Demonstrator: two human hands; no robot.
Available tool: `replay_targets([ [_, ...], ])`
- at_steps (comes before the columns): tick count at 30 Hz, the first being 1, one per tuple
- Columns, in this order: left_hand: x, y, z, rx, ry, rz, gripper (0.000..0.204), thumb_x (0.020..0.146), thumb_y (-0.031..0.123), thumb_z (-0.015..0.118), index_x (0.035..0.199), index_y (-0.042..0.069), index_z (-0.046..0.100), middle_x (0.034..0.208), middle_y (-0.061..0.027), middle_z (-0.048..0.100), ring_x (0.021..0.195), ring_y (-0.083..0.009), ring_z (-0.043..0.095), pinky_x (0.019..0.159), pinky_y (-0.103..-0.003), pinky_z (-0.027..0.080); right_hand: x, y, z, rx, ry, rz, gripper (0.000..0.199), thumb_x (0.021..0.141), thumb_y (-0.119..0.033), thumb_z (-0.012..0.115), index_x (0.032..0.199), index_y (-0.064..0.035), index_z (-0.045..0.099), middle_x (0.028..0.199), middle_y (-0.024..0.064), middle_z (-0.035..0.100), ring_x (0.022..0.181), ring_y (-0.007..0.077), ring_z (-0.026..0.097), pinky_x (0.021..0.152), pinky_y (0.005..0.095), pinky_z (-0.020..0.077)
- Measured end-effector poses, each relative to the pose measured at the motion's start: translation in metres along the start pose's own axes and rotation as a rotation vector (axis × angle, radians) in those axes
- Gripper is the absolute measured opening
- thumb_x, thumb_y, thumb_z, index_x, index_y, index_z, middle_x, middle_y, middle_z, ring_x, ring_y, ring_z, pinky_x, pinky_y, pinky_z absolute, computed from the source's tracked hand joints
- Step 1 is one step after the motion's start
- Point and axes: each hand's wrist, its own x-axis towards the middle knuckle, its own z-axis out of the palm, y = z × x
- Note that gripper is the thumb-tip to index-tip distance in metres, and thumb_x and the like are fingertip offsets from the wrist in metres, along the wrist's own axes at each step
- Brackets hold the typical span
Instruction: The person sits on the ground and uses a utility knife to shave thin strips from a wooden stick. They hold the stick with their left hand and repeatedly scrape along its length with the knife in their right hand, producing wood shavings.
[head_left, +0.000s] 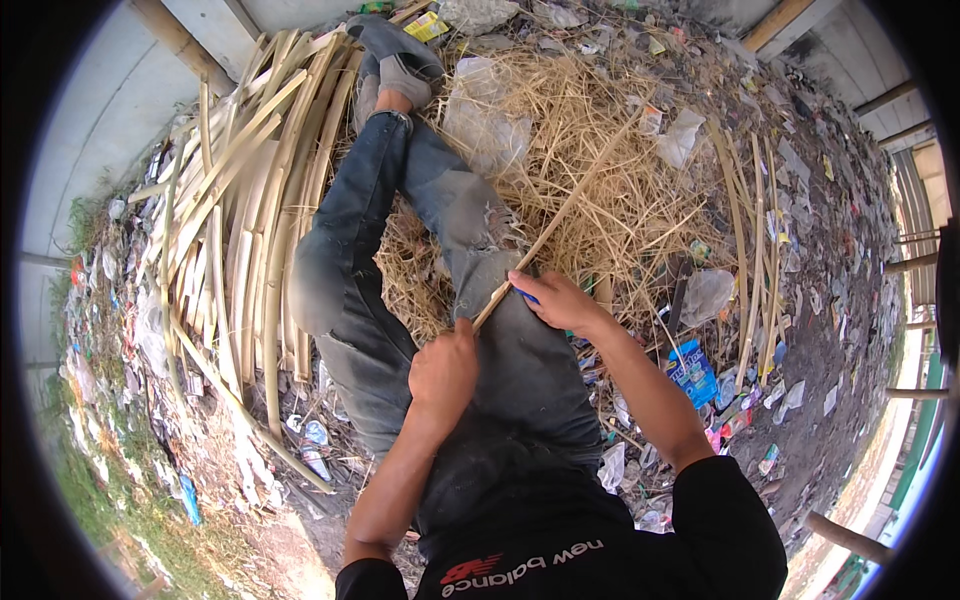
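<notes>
A long, thin bamboo strip (575,198) slants from my lap up and away to the right over a heap of shavings. My left hand (443,372) is closed in a fist round its near end, above my thighs. A little farther along, my right hand (553,301) grips the same strip, thumb laid along it. Something small and blue (525,295) shows between the right fingers; most of it is hidden, so I cannot tell its kind.
Many split bamboo lengths (255,230) lie stacked to my left. Several more strips (755,250) rest on the right. A heap of pale shavings (600,190) spreads ahead of my stretched legs. Plastic litter and a blue packet (692,374) lie on the ground.
</notes>
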Motion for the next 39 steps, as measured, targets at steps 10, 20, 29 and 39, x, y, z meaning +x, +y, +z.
replay_targets([
  [10,0.008,0.003,0.002,0.028,-0.019,-0.014,0.023,0.105,0.027,0.058,0.104,0.004,0.061,0.081,-0.0238,0.074,0.078,-0.0468,0.075,0.07,-0.057,0.06,-0.029,-0.021,0.029,-0.514,0.429,-0.236,0.073,0.105,-0.059,0.058,0.069,0.003,0.069,0.057,0.0238,0.06,0.058,0.0461,0.063,0.055,0.0511,0.0476],
  [20,0.011,0.002,-0.001,-0.016,-0.037,-0.009,0.025,0.104,0.028,0.062,0.103,0.003,0.062,0.08,-0.0251,0.073,0.079,-0.0469,0.075,0.071,-0.057,0.061,-0.034,-0.03,0.009,0.284,-0.357,0.122,0.069,0.108,-0.064,0.052,0.06,-0.0147,0.041,0.053,-0.007,0.034,0.043,0.0052,0.028,0.043,0.0248,0.0189],
  [29,0.011,-0.01,-0.002,-0.177,0.033,0.057,0.03,0.096,0.03,0.071,0.098,0.0,0.064,0.077,-0.025,0.071,0.072,-0.0489,0.072,0.069,-0.054,0.058,-0.047,-0.015,0.002,0.425,-0.566,-0.04,0.067,0.112,-0.056,0.049,0.063,-0.0109,0.044,0.049,-0.0056,0.032,0.042,0.0056,0.028,0.042,0.0261,0.0204],
  [39,0.006,-0.034,-0.011,-1.043,-0.355,0.031,0.061,0.088,0.049,0.078,0.116,-0.003,0.063,0.089,-0.0121,0.065,0.073,-0.0215,0.06,0.065,-0.038,0.049,-0.073,-0.013,0.005,0.31,-0.807,0.042,0.067,0.11,-0.059,0.051,0.063,-0.0119,0.046,0.053,-0.0065,0.033,0.045,0.0059,0.029,0.044,0.0263,0.0227],
])
